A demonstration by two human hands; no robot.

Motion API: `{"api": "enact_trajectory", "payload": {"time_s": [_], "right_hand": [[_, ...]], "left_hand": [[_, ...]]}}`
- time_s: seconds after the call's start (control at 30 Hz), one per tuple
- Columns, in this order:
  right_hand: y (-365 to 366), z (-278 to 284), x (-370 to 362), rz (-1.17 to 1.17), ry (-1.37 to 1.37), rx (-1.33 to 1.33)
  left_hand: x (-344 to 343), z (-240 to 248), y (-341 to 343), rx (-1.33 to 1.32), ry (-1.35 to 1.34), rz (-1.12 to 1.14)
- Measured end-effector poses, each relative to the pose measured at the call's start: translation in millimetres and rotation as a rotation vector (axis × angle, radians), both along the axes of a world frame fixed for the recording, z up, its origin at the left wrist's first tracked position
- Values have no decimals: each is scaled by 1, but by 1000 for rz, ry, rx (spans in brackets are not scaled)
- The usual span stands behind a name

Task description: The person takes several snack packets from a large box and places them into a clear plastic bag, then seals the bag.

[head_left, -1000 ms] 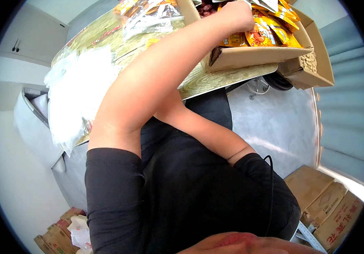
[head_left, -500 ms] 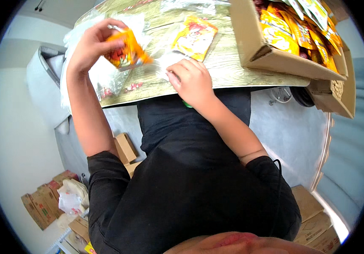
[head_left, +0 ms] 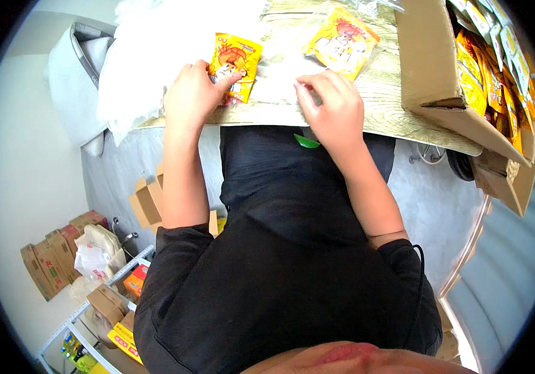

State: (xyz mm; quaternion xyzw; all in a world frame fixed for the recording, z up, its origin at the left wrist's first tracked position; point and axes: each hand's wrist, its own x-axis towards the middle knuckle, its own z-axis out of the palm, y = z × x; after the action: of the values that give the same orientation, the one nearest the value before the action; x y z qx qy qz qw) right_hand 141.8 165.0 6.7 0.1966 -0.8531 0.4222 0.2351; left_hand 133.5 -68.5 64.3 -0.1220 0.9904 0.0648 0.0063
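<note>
A yellow packet (head_left: pixel 246 53) with a red-haired cartoon figure lies face up near the table's front edge. My left hand (head_left: pixel 191 95) grips its left and lower side, thumb across the front. Farther right, a second yellow packet (head_left: pixel 345 40) with a similar print rests on the table, with clear plastic about it. Just nearer than that packet is my right hand (head_left: pixel 336 109), its fingers loosely bent and the thumb apart from the index finger. I see nothing held in it, though its palm side is hidden.
White, translucent plastic bags (head_left: pixel 149 68) cover the table's left part. On the right stands an open cardboard box (head_left: pixel 426 56) full of yellow and pale packets. A green object (head_left: pixel 307 141) shows below the table edge. Cartons (head_left: pixel 56 258) and a shelf (head_left: pixel 74 330) are at lower left.
My left hand has brought its packet right and nearer to me, and the packet's front now faces up. The whole view has shifted, with the box farther right.
</note>
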Motion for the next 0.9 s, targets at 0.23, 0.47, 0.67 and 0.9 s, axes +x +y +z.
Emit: {"api": "enact_trajectory", "payload": {"time_s": [0.23, 0.47, 0.67, 0.9], "right_hand": [[1, 3, 0, -25, -28, 2], [0, 5, 1, -14, -62, -18], [0, 4, 1, -10, -71, -26], [3, 12, 0, -18, -45, -1]], "left_hand": [[6, -4, -13, 528, 155, -22], [17, 23, -44, 848, 165, -154], [16, 36, -47, 551, 208, -87], [26, 39, -65, 857, 2, 82]]}}
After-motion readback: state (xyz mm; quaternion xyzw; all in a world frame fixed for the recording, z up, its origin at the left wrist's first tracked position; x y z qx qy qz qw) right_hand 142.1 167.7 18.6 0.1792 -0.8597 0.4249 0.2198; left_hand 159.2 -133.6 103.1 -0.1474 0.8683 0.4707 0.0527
